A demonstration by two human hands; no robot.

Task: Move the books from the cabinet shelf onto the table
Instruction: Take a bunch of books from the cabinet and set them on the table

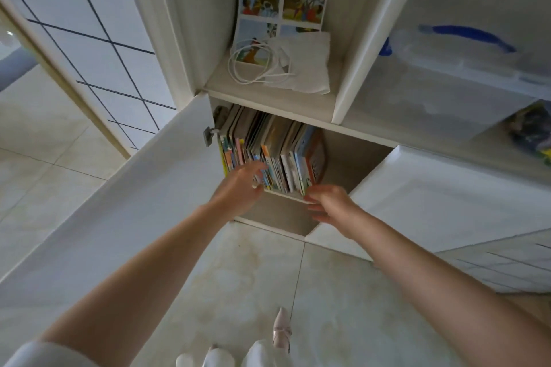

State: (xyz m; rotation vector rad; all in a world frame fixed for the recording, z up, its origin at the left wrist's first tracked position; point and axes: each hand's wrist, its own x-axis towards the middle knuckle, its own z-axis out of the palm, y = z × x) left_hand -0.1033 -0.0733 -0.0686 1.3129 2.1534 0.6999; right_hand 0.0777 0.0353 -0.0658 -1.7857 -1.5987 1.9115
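White cabinet door (125,205) stands open at left. L hand (238,185), fingers straight, touches spines of books (268,149), which stand upright in the lower shelf. R hand (328,202), fingers loosely curled, is at the row's right end w/ nothing grasped.

We see the books (268,155) packed upright against the left wall of the lower compartment, under the shelf board (274,106); to their right the compartment stands open. Two swung-out doors, left door (125,202) and right door (432,197), flank the opening.
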